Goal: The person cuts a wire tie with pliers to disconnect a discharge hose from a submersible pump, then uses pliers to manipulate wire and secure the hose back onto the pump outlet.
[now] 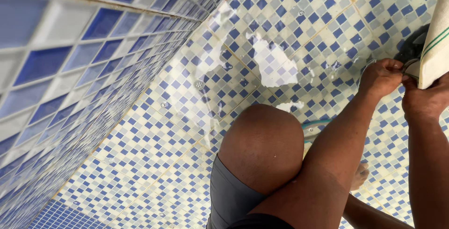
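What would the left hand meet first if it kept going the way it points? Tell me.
The left hand points toward the white woven sack, and its fingers already seem to touch the sack's edge beside the right hand. So probably the sack, though depth is unclear.

Blue-white mosaic floor (187, 116); cream sack (437, 42), green stripes; grey shorts (229, 196)

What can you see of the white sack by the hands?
The white sack looks like woven fabric, off-white with thin green stripes along one edge. Only part shows at the frame's right edge. It hangs over a dark object on the wet tiled floor. The left hand and right hand grip its lower edge.
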